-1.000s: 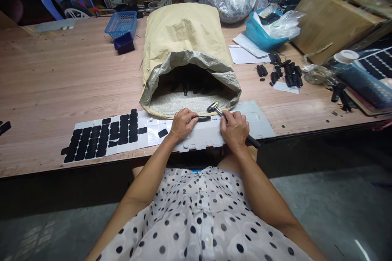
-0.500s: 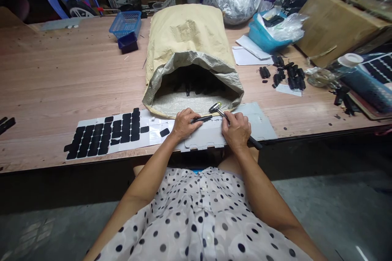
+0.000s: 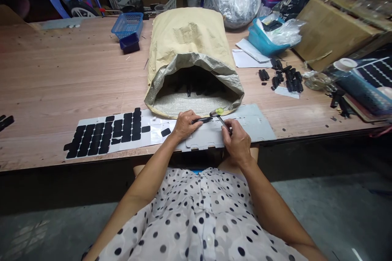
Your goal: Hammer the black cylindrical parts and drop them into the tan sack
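Note:
My left hand (image 3: 184,125) is closed on a slim black part (image 3: 203,120) and pins it flat on a grey sheet (image 3: 257,124) at the table's near edge. My right hand (image 3: 238,142) grips a small hammer (image 3: 219,116) by its handle. Its yellow-tipped head rests at the right end of the black part. Just behind both hands lies a tan woven sack (image 3: 190,45) on its side, mouth open toward me, with dark parts inside.
Left of my hands lies a white sheet (image 3: 107,133) with several black pads. Loose black parts (image 3: 284,76) sit at the right, near papers, a teal tray (image 3: 263,38) and a wooden box (image 3: 333,26). A blue basket (image 3: 128,25) stands behind.
My right hand has drawn back toward me, and the hammer head has come down onto the end of the black part. My left hand has stayed put.

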`<state>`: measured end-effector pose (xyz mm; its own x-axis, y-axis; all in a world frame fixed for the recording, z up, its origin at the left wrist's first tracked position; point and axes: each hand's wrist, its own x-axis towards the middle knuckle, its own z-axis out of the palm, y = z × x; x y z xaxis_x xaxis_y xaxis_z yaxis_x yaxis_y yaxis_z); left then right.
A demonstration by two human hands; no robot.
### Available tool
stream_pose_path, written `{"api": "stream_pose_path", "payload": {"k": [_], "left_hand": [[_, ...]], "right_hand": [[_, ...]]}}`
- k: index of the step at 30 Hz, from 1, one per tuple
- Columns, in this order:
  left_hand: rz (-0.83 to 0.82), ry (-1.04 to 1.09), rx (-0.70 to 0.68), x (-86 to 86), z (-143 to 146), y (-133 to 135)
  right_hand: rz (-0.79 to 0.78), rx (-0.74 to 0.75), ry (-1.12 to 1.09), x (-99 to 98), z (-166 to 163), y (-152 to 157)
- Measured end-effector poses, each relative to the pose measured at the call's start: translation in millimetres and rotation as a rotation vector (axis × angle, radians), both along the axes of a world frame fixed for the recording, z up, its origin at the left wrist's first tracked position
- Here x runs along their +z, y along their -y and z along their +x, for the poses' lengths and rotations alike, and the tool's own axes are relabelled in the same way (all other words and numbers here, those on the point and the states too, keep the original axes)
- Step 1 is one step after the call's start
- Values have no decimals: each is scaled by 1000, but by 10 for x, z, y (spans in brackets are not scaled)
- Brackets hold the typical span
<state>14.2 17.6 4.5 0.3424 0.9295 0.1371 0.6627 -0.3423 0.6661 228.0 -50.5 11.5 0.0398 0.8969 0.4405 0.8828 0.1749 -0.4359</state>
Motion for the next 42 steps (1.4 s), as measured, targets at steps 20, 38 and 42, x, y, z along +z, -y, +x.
{"api": "stream_pose_path", "payload": {"k": [20, 38, 42], "left_hand": [[-1, -30, -9, 42, 29, 12], [-183, 308, 66, 88, -77, -28], [-230, 375, 69, 122, -82, -11]], "right_hand": [[104, 127, 181, 91, -143, 50], [-13, -141, 190, -113, 74, -393], [36, -149, 232, -202, 13, -374]]}}
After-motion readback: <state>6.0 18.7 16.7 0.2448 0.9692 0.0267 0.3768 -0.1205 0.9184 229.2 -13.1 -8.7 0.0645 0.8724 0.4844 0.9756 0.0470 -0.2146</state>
